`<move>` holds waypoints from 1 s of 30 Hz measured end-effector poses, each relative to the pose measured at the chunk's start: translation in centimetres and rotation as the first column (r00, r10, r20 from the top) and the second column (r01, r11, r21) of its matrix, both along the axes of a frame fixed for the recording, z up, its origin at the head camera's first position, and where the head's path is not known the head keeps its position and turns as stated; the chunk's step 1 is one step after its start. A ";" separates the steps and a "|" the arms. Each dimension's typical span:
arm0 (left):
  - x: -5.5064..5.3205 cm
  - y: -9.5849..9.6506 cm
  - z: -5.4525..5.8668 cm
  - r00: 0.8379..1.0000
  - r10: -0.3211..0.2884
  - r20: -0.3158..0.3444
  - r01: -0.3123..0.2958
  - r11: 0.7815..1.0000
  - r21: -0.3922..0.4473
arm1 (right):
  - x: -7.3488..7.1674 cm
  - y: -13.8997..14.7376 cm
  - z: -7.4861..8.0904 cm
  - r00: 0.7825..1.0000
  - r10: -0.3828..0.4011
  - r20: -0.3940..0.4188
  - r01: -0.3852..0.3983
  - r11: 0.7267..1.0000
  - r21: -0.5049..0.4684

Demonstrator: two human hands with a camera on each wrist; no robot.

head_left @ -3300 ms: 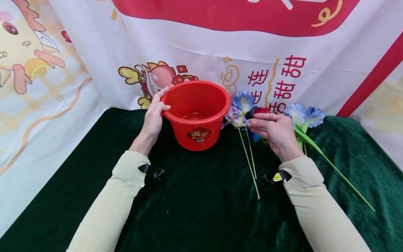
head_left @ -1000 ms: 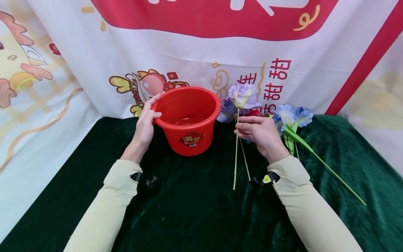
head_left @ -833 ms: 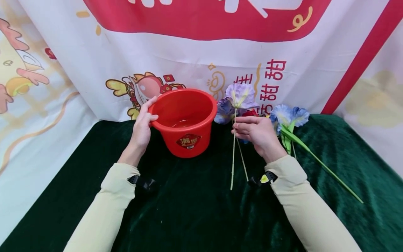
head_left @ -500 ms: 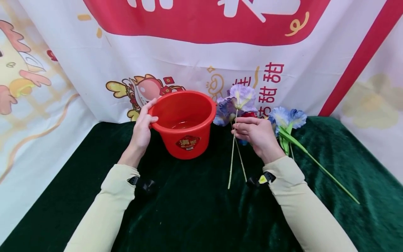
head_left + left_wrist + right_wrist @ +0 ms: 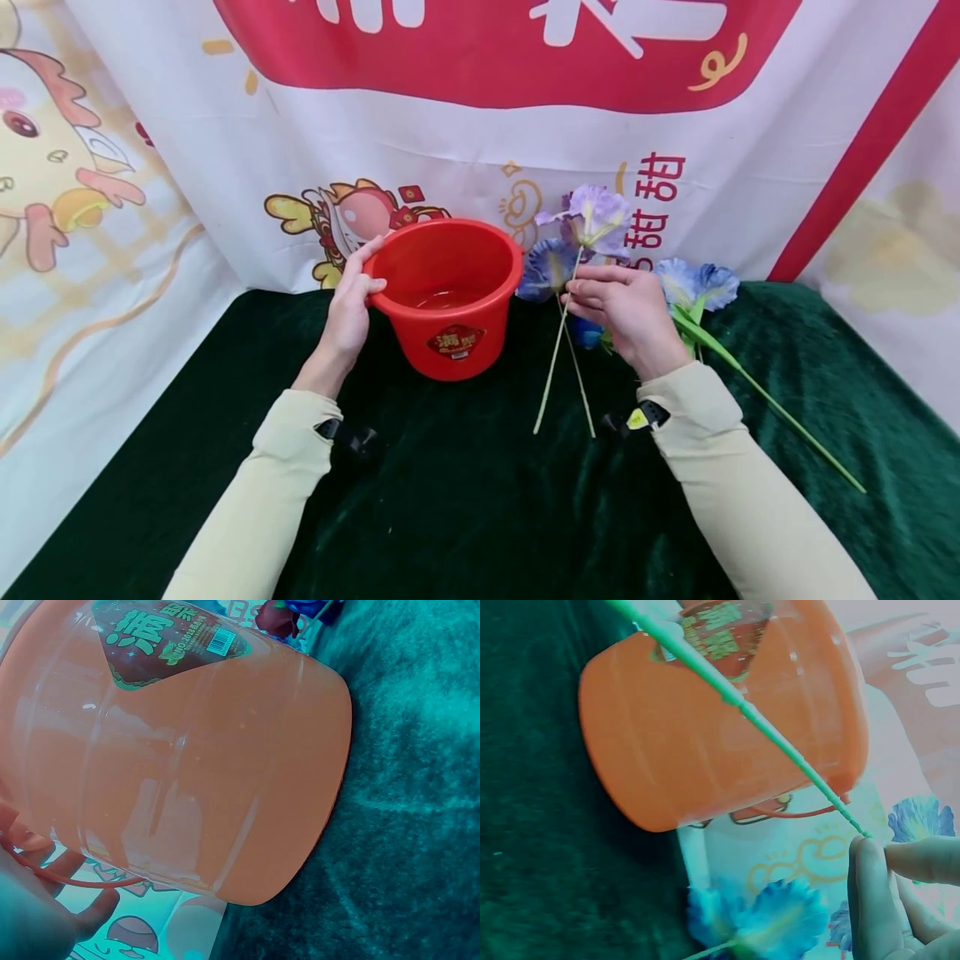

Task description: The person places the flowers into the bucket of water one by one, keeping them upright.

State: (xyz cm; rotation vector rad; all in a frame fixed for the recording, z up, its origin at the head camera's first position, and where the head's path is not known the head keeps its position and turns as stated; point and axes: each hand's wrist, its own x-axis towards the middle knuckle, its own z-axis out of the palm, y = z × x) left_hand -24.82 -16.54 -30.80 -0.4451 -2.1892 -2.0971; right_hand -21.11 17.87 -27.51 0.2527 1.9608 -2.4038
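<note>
A red plastic bucket (image 5: 457,368) stands upright on the dark green cloth, a diamond label on its front. My left hand (image 5: 347,321) grips its left rim, thumb over the edge; the left wrist view shows the fingers by the thin handle (image 5: 97,884). My right hand (image 5: 630,312) pinches the stem (image 5: 776,739) of a purple artificial iris (image 5: 598,218) just under the bloom. Its bare stem slants down to the left, crossing the stem (image 5: 579,379) of a blue iris (image 5: 551,271) lying right of the bucket. Nothing shows inside the bucket.
Right of my right hand lies another pale blue flower (image 5: 697,283) with a green leaf and a long stem (image 5: 780,404). A deep blue bloom (image 5: 587,333) shows below the hand. A white printed cloth (image 5: 465,133) hangs behind the table.
Earlier my right hand hovered by the flowers; it has since taken the purple iris by the stem. Lately the iris rises slightly and its stem tilts further. My left hand stays on the bucket.
</note>
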 end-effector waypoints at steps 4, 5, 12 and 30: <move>-0.1 0.1 0.0 1.000 -0.003 -0.005 0.003 1.000 0.003 | -0.4 0.0 1.6 0.999 -0.022 -0.037 0.022 1.000 -0.022; -0.1 0.1 0.0 1.000 -0.003 -0.006 0.003 1.000 0.003 | -0.6 -0.1 2.0 0.999 -0.029 -0.046 0.028 0.999 -0.026; -0.1 0.1 0.0 1.000 0.004 -0.012 -0.004 1.000 -0.007 | -2.0 -1.0 4.9 0.994 -0.091 -0.054 0.086 0.992 -0.090; -0.2 0.1 -0.2 1.000 0.005 -0.021 -0.006 1.000 -0.006 | -5.7 -6.3 5.7 0.945 -0.313 -0.092 0.268 0.905 -0.329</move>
